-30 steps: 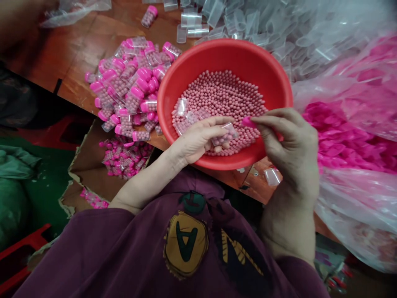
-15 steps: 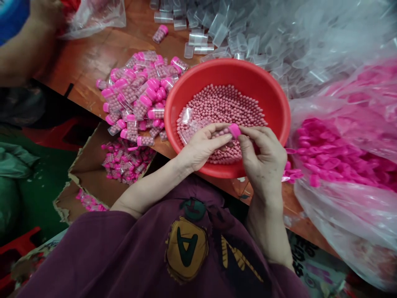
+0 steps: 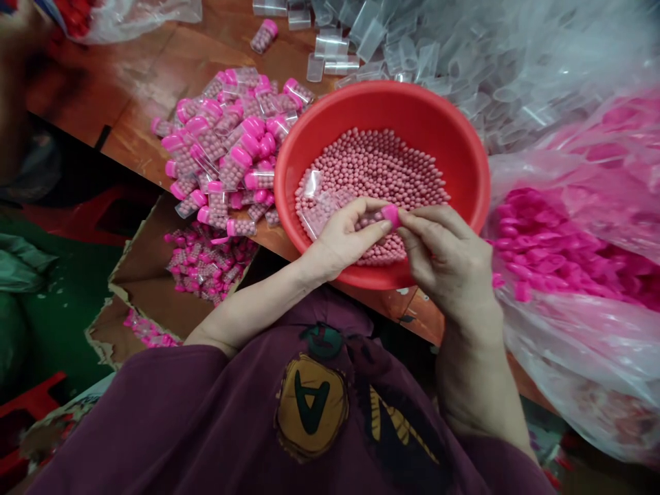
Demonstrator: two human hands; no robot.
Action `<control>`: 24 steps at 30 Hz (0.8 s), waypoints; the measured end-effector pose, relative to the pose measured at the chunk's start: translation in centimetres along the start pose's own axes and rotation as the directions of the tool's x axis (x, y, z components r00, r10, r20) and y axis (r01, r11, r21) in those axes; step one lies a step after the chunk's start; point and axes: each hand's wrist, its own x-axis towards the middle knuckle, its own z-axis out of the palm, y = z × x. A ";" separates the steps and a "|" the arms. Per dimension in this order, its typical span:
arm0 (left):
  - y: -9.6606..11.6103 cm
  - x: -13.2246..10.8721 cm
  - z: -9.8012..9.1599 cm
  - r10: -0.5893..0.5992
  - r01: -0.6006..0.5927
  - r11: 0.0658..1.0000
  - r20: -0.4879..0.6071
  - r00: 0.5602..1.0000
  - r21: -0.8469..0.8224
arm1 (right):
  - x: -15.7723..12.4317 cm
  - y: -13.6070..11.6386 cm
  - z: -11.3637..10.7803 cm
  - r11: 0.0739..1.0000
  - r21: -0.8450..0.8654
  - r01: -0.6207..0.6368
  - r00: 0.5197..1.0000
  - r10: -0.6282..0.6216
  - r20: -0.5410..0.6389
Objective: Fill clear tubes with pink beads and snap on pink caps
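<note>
My left hand [image 3: 343, 237] grips a small clear tube [image 3: 372, 218] filled with pink beads, held over the near side of a red basin [image 3: 464, 165]. My right hand [image 3: 446, 254] pinches the pink cap [image 3: 390, 214] on the tube's end. The basin holds a heap of pink beads [image 3: 381, 168] with a few clear tubes [image 3: 314, 199] lying in them at the left.
A pile of capped, filled tubes [image 3: 232, 148] lies on the wooden table left of the basin. Below it a cardboard box [image 3: 149, 289] holds more. Empty clear tubes [image 3: 412, 48] lie behind the basin. A plastic bag of pink caps [image 3: 562, 240] sits at the right. Another person's arm [image 3: 15, 89] shows at top left.
A second ago my right hand held a loose pink cap apart from the tube. It came in and the cap now sits on the tube's end between both hands.
</note>
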 end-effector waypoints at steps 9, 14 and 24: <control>0.7 0.2 0.2 -0.179 0.177 0.980 -0.012 0.984 -0.086 | 0.7 0.5 3.9 0.975 0.200 -0.099 0.905 0.171 -0.389; 0.3 0.8 -0.1 -0.141 0.135 0.987 -0.077 0.987 -0.085 | -1.5 -0.6 3.9 0.997 0.033 -0.066 0.908 0.074 -0.412; 0.1 0.6 -0.4 -0.105 0.106 0.992 0.008 0.994 -0.073 | -2.3 -2.5 2.1 0.983 -0.021 -0.184 0.902 0.160 -0.402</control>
